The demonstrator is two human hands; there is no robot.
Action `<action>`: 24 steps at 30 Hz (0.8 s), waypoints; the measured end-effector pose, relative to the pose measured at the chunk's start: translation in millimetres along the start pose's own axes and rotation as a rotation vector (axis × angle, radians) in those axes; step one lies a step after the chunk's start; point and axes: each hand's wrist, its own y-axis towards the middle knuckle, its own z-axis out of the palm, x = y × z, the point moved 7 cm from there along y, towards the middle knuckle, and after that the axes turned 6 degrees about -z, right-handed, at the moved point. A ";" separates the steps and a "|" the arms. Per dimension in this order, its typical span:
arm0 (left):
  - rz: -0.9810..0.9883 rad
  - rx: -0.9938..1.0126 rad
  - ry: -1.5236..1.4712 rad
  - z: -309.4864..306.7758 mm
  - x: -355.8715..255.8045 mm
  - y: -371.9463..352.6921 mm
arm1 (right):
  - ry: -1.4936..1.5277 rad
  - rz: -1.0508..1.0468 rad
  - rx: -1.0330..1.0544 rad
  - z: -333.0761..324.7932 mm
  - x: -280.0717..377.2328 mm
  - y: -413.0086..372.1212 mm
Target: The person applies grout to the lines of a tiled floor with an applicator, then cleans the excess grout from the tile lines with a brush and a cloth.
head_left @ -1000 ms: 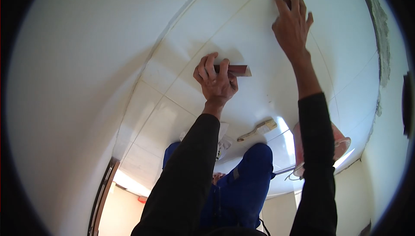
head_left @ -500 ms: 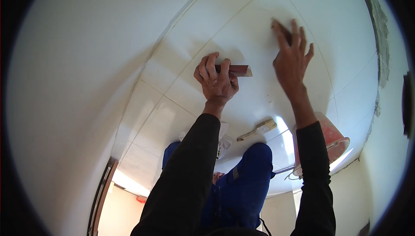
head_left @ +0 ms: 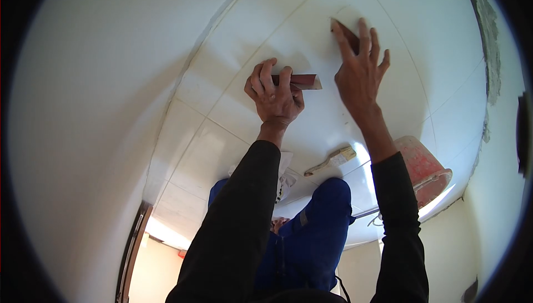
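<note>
My left hand [head_left: 275, 93] is closed around a dark red, flat-edged piece [head_left: 304, 80], which sticks out to the right of the fingers and has a pale end. Up and to the right, my right hand [head_left: 360, 72] presses a second dark reddish-brown piece [head_left: 347, 35] against the white tiled floor [head_left: 311, 120]. Its index finger lies along that piece and the other fingers are spread. What exactly the two pieces are cannot be made out.
A brush [head_left: 333, 160] lies on the tiles near my blue-clad knee [head_left: 327, 203]. Beside my right forearm is a stained pinkish bucket [head_left: 425, 170]. A whitish crumpled item [head_left: 286, 178] lies between my arms. A wall [head_left: 94, 81] rises at the left.
My right hand has moved left and slightly up across the tiles with its piece. My left hand has shifted slightly up and left, still holding its piece.
</note>
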 end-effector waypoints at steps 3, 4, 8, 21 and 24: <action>-0.004 0.011 -0.022 0.0 0.2 -0.4 | 0.035 0.086 -0.126 -4.4 -18.5 17.0; 0.000 0.009 -0.019 0.0 1.2 0.6 | 0.038 0.087 -0.129 -3.4 -13.3 11.9; 0.003 0.006 -0.008 -0.5 -2.5 0.9 | -0.002 0.000 -0.017 -0.2 -5.8 0.4; 0.002 0.012 0.002 -0.1 -2.1 -0.1 | 0.017 0.004 -0.051 -0.6 -1.4 2.3; -0.001 0.014 -0.003 -0.2 -2.2 0.0 | 0.052 0.063 -0.095 -1.9 -14.3 14.8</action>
